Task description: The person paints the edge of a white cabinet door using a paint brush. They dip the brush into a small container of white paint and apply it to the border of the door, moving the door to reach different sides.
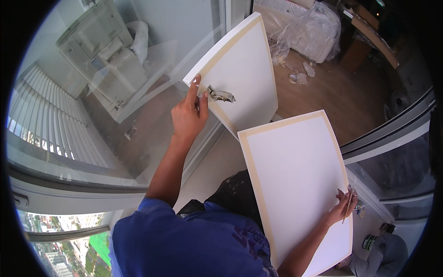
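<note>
At the upper middle a white cabinet-door panel [249,74] stands tilted, tan tape-like strips along its borders. A metal hinge [222,96] sticks out from its face near the left edge. My left hand [189,113] grips that edge beside the hinge, thumb on the face and index finger along the rim. A second white panel [295,171], bordered the same way, leans in front of my body at the right. Over its right edge is my right hand [340,207], closed on a thin stick-like tool [346,211]; the tool's exact kind is too small to tell.
Glass with a framed edge [203,152] runs along my left, close to the left arm. Plastic-wrapped furniture [318,34] and scraps [299,77] are on the wooden floor [318,106] beyond. A dark-labelled tub [368,242] stands by grey cloth [385,254] at lower right.
</note>
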Action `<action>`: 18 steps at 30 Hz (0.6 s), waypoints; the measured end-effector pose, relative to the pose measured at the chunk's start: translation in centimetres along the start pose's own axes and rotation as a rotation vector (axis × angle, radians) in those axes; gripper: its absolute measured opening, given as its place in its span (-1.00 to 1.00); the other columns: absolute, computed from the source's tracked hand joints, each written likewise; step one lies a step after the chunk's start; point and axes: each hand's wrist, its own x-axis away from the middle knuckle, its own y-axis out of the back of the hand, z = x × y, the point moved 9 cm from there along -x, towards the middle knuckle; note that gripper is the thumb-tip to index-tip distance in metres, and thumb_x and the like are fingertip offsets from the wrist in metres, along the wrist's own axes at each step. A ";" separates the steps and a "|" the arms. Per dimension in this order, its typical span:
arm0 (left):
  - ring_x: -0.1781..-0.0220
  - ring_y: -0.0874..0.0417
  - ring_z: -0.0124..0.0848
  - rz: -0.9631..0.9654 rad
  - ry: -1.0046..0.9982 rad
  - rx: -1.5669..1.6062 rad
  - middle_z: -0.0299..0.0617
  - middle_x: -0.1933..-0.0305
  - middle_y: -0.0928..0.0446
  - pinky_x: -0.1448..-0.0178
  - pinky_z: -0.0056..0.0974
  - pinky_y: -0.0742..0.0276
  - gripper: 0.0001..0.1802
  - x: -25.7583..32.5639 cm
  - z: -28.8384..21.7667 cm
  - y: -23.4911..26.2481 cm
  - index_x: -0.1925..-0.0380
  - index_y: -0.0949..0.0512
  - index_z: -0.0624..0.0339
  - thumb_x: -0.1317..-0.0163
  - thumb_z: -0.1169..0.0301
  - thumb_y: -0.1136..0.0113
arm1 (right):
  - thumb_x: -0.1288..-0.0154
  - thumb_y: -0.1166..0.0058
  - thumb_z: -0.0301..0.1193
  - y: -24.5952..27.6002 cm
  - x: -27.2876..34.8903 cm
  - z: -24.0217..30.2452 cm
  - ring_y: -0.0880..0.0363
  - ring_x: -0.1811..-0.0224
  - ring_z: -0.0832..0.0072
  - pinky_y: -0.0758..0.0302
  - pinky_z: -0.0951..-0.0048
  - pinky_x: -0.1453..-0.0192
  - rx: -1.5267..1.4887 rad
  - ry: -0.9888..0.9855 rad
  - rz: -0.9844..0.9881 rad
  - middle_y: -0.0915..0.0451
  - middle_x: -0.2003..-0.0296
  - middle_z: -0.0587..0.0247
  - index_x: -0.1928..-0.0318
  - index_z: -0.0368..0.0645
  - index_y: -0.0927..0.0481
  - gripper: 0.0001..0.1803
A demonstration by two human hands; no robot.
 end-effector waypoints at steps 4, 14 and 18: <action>0.68 -0.61 -0.28 0.028 -0.043 0.003 -0.19 0.62 -0.61 0.49 -0.19 -0.54 -0.45 0.4 0.0 -0.6 -0.41 -0.56 0.04 -0.42 0.38 -0.32 | -0.63 -0.05 -0.33 -0.1 0.0 0.1 -0.76 0.21 0.34 -0.59 0.35 0.20 0.011 0.003 0.004 -0.72 -0.12 -0.01 -0.28 -0.36 -0.48 -0.60; 0.65 -0.63 -0.32 0.155 -0.051 -0.004 -0.17 0.55 -0.66 0.47 -0.20 -0.56 -0.61 1.3 -0.6 -2.5 -0.20 -0.67 0.17 -0.42 0.33 -0.33 | -0.63 -0.05 -0.35 -0.1 0.3 0.5 -0.77 0.22 0.36 -0.59 0.35 0.20 0.013 -0.011 -0.022 -0.74 -0.10 0.01 -0.25 -0.35 -0.49 -0.63; 0.65 -0.62 -0.30 0.180 -0.024 0.009 -0.16 0.52 -0.69 0.49 -0.21 -0.53 -0.69 1.9 -0.3 -3.0 -0.10 -0.70 0.20 -0.41 0.36 -0.33 | -0.60 -0.07 -0.38 -0.6 0.1 0.5 -0.77 0.23 0.34 -0.60 0.38 0.19 -0.006 0.005 0.014 -0.75 -0.08 0.04 -0.26 -0.37 -0.49 -0.62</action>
